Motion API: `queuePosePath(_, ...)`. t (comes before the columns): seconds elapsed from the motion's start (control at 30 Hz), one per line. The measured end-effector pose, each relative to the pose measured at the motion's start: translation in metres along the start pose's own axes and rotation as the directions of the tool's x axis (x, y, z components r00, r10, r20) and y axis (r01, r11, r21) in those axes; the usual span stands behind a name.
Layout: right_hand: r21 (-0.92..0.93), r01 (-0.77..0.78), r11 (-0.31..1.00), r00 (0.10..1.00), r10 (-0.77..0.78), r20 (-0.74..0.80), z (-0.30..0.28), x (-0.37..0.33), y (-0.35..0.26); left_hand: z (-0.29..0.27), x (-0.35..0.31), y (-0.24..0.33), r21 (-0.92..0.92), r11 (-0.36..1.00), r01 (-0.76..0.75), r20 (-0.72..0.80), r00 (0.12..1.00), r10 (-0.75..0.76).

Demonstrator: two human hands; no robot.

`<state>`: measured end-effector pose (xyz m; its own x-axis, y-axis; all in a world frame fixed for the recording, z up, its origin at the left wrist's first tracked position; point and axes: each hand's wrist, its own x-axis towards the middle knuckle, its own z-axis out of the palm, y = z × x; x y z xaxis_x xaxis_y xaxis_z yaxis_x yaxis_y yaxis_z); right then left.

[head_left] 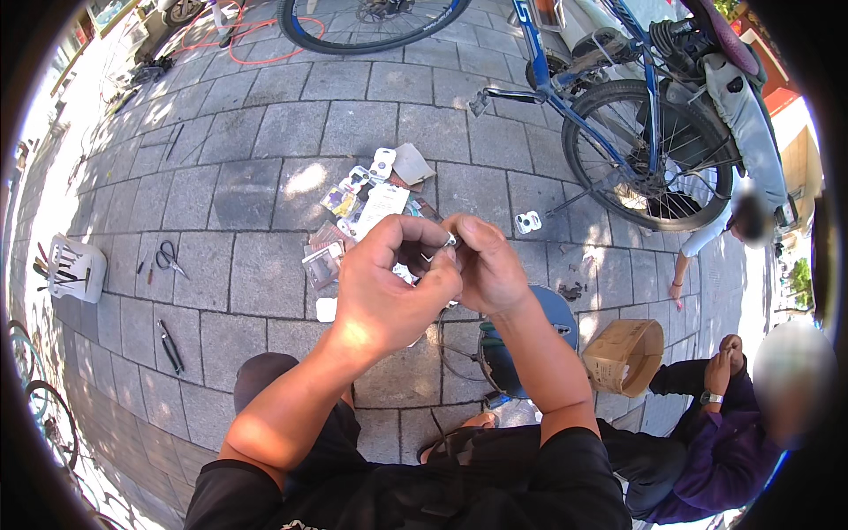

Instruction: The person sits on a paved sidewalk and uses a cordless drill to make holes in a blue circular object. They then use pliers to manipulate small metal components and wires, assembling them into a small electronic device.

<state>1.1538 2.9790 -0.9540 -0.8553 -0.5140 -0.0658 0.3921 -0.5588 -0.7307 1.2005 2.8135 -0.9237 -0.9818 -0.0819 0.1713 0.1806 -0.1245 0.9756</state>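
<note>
A small shiny metal piece [452,239], too small to name, sits at the meeting fingertips of both my hands in the middle of the view. My left hand [384,287] is closed in a pinch around it, thumb and index curled together. From the other side, my right hand [490,269] is also closed on it, thumb and fingers pressed in. Under and beyond the hands, a pile of small packages lies on the paving, with a white card [382,205], a clear plastic pack [323,263] and a grey flat box [412,164]. My hands partly hide the pile.
A blue bicycle [649,132] stands at the far right. Scissors [170,259], pliers [170,346] and a white tool container [78,269] are on the left. A cardboard box [623,358] and a round dark-blue object [521,353] stand near a seated person [715,442]; another person crouches farther back.
</note>
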Motion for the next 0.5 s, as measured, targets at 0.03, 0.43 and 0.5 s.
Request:
queuePosePath(0.03,0.014,-0.007,1.0,1.0,0.006,0.027,0.003,-0.001,-0.004,-0.001,0.0,0.001,-0.007,1.0,0.022,0.002,1.0,-0.022)
queuePosePath(0.43,-0.365,0.185,0.913,0.977,-0.212,-0.035,0.017,-0.009,-0.008,-0.015,0.009,0.004,-0.346,0.89,0.298,0.191,0.951,-0.245)
queuePosePath(0.5,-0.486,0.208,0.849,0.966,-0.257,-0.037,0.026,-0.011,-0.012,-0.017,0.01,0.006,-0.401,0.85,0.341,0.21,0.938,-0.277)
